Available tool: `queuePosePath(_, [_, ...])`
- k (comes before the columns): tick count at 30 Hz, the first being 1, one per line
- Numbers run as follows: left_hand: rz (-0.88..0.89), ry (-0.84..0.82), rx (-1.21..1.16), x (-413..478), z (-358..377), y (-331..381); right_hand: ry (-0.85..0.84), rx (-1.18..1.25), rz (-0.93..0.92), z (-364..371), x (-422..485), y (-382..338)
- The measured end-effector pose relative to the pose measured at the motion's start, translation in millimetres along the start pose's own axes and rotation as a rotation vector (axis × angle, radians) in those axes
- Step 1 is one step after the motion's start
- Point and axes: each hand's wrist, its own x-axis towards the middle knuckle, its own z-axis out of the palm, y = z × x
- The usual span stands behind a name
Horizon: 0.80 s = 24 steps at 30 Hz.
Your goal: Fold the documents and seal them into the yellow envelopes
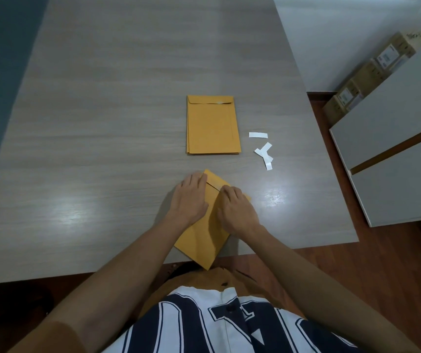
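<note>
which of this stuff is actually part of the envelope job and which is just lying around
Job: yellow envelope under the left hand and right hand; stack of yellow envelopes farther up the table.
Lying about: white paper strips, probably spent seal backings; cardboard boxes beside the white cabinet.

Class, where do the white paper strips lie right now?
Head view: the white paper strips lie on the table, just right of the yellow envelope stack.

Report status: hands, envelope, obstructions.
Hands: left hand flat on near envelope, right hand fingertips at its flap. Beyond, envelope stack untouched. Right of it, white strips; nothing blocking.
</note>
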Motion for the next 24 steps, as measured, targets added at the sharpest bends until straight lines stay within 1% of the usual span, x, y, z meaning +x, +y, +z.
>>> queuePosePath(3, [0.087, -0.093, 0.118, 10, 4, -1, -0.007, 0.031, 0.047, 0, 7, -6])
queuePosePath(5, [0.091, -0.141, 0.184, 12, 8, -3, -0.074, -0.013, 0.041, 4, 9, -6])
queuePosePath(7, [0.102, -0.142, 0.269, 11, 10, -5, -0.138, -0.043, 0.053, 8, 8, -6])
queuePosePath(10, [0.122, -0.136, 0.345, 7, 12, -8, -0.149, -0.060, 0.099, 6, 3, -5])
queuePosePath(15, [0.074, -0.148, 0.351, 8, 16, -1, -0.185, -0.165, 0.064, 2, -4, 16])
queuePosePath(21, [0.052, -0.168, 0.338, 9, 19, -1, -0.178, -0.184, 0.143, 6, -33, 41])
queuePosePath(24, [0.037, -0.177, 0.345, 9, 19, 3, -0.171, -0.165, 0.185, 8, -39, 38])
